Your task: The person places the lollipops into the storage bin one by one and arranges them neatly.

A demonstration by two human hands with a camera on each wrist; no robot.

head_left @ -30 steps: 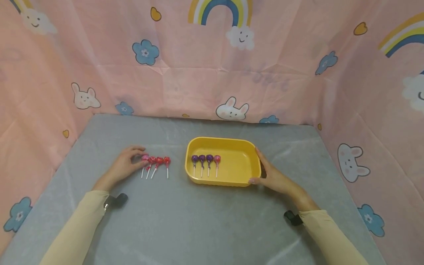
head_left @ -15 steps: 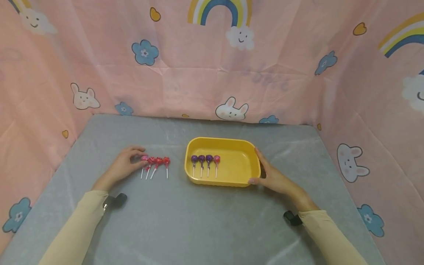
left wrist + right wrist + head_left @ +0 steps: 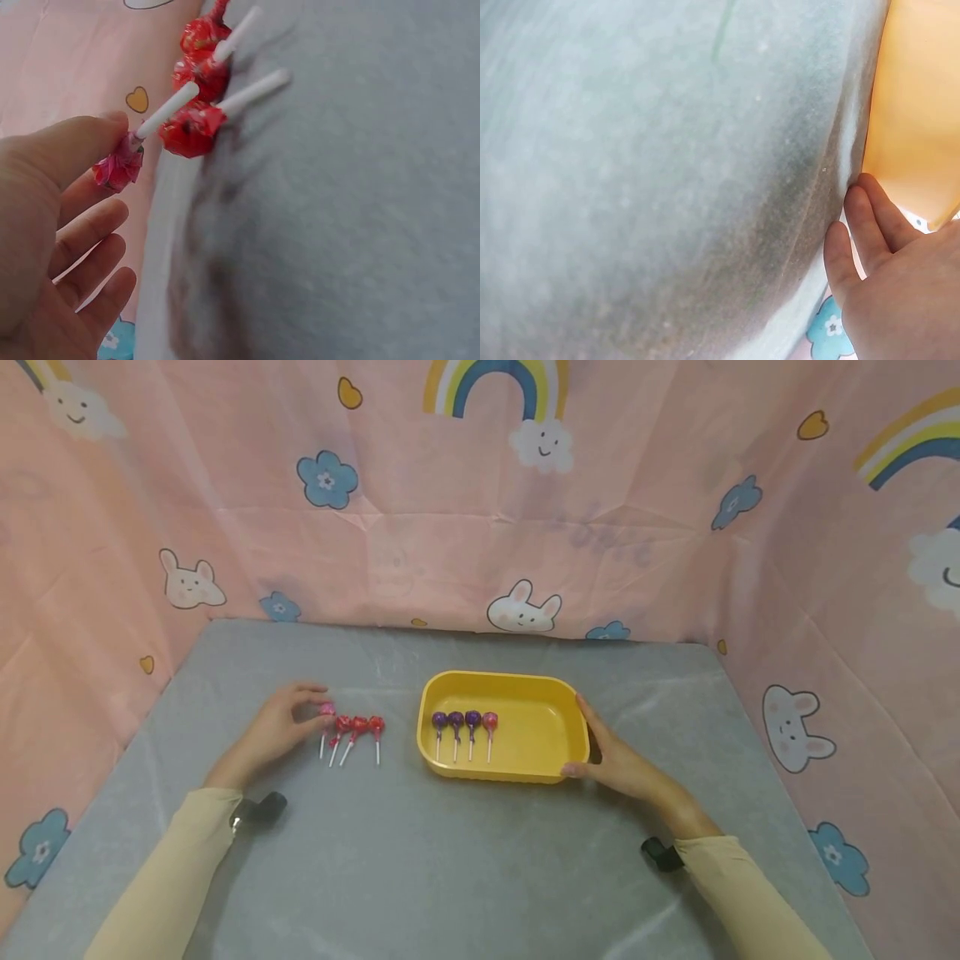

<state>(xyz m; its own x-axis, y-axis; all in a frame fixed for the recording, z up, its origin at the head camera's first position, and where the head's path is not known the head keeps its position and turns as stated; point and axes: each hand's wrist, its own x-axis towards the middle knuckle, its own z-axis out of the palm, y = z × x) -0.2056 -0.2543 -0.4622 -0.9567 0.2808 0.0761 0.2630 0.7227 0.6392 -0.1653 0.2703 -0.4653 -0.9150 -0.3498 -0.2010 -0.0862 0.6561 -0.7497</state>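
My left hand (image 3: 276,727) pinches a pink-wrapped lollipop (image 3: 120,171) between thumb and forefinger, its white stick pointing away from the hand. The other fingers are spread loosely apart in the left wrist view. Just right of it, three red lollipops (image 3: 359,725) lie in a row on the grey tabletop. My right hand (image 3: 626,767) holds the right end of a yellow tray (image 3: 536,743), thumb at the front corner and fingers along the side. Inside the tray, at its left, lie three purple lollipops (image 3: 456,720) and one pink lollipop (image 3: 490,721), side by side with sticks toward me.
A grey cloth covers the table (image 3: 450,868). Pink curtains (image 3: 420,552) with rainbows, clouds and bunnies hang behind it and at both sides. The tray's right half holds no lollipops. A black strap device (image 3: 663,854) sits at my right wrist.
My left hand has risen slightly and moved a little away from me, taking the pink lollipop up from beside the red ones. The right hand and tray stay put.
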